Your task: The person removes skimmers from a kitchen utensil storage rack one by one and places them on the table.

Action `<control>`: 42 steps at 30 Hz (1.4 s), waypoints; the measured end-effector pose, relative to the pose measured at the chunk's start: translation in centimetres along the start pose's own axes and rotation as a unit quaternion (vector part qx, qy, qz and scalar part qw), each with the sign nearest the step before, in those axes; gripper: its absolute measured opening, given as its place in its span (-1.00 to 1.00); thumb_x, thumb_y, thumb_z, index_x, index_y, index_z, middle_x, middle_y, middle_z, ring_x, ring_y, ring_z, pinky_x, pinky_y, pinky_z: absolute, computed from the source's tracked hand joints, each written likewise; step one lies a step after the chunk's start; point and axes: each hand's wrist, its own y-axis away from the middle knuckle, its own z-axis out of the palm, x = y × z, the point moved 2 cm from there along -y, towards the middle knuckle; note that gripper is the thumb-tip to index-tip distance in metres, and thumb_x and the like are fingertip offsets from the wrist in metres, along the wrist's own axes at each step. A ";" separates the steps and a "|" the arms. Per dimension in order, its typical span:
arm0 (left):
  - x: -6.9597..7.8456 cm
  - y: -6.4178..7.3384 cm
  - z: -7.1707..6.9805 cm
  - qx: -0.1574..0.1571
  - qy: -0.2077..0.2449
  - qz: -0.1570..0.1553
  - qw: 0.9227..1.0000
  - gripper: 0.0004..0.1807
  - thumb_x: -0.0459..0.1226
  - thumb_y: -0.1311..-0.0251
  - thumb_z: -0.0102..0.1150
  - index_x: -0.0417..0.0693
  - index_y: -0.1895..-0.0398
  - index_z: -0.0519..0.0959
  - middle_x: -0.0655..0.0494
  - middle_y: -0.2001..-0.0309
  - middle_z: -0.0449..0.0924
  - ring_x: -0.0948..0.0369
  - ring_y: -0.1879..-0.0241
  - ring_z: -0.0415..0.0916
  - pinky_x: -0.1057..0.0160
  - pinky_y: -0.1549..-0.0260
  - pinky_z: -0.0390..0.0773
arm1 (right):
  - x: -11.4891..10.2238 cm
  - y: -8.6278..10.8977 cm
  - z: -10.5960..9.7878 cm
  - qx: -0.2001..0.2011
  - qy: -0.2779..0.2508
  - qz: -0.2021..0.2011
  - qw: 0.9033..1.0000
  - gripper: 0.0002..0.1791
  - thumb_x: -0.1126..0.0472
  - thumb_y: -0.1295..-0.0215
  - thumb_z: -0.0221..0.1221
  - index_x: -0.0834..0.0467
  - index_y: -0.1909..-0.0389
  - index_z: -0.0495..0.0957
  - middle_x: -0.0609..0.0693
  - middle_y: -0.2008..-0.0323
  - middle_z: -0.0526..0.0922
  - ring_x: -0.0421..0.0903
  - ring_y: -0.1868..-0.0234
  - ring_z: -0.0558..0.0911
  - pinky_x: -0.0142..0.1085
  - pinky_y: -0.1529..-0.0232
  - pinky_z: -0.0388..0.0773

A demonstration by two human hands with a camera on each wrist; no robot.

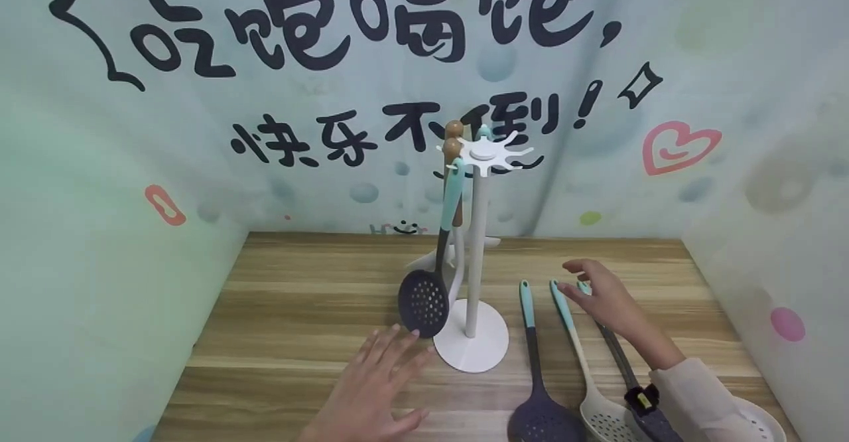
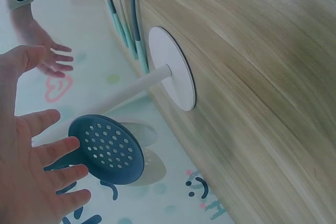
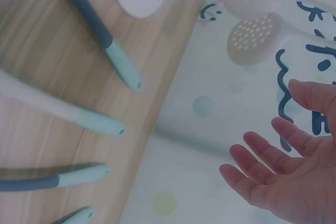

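A white utensil stand (image 1: 476, 256) with a round base stands mid-table. From its hooked top hangs a dark skimmer (image 1: 424, 302) with a turquoise handle, beside utensils with brown knobbed handles (image 1: 453, 147). My left hand (image 1: 375, 389) is spread, its fingertips by the lower edge of that skimmer; whether they touch, I cannot tell. In the left wrist view the same hand (image 2: 44, 156) holds nothing. My right hand (image 1: 607, 299) hovers over the turquoise handle ends at right. Its fingers are loosely bent and empty in the right wrist view, where the hand (image 3: 294, 166) shows palm.
Right of the stand lie a dark perforated utensil (image 1: 544, 422), a cream skimmer (image 1: 605, 415) and another dark utensil (image 1: 617, 352), side by side. A white perforated piece (image 1: 759, 419) shows past the right sleeve. A printed cloth (image 1: 331, 196) closes off the table's back and sides.
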 end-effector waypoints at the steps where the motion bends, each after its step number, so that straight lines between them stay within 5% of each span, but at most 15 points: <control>1: 0.0 0.0 0.0 0.001 0.001 0.000 1.000 -0.12 0.28 0.08 0.16 0.17 -0.34 0.26 0.01 -0.31 0.28 -0.03 -0.32 0.19 -0.04 -0.25 0.28 | -0.3 -0.1 0.2 0.004 -0.005 -0.003 1.000 -0.50 0.11 -0.33 0.07 0.38 -0.14 0.34 0.33 -0.11 0.43 0.25 -0.07 0.44 0.12 -0.06 0.42; 10: 0.0 -0.1 0.0 0.006 -0.013 0.002 1.000 -0.17 0.32 0.01 0.03 0.18 -0.32 0.27 0.04 -0.29 0.31 0.00 -0.31 0.21 -0.02 -0.24 0.30 | -3.4 -1.5 2.5 0.018 -0.073 -0.016 0.997 -0.51 0.10 -0.32 0.08 0.35 -0.13 0.36 0.26 -0.09 0.47 0.14 -0.06 0.48 0.05 -0.11 0.44; 30: 0.1 -0.2 0.1 0.001 -0.011 0.004 1.000 -0.16 0.32 0.03 0.07 0.16 -0.32 0.27 0.01 -0.29 0.31 -0.01 -0.31 0.22 -0.04 -0.24 0.30 | -7.9 -3.6 5.8 0.021 -0.199 -0.043 0.979 -0.57 0.17 -0.26 0.16 0.29 -0.09 0.40 0.21 -0.04 0.51 0.08 -0.06 0.52 -0.06 -0.13 0.49; 42: 0.1 -0.3 0.2 -0.007 -0.020 0.008 1.000 -0.13 0.30 0.07 0.12 0.15 -0.32 0.28 0.03 -0.30 0.31 -0.01 -0.31 0.21 0.00 -0.25 0.30 | -9.3 -4.7 7.4 0.048 -0.256 -0.048 0.964 -0.64 0.29 -0.21 0.19 0.30 -0.01 0.43 0.14 0.13 0.55 -0.02 0.08 0.56 -0.32 0.08 0.60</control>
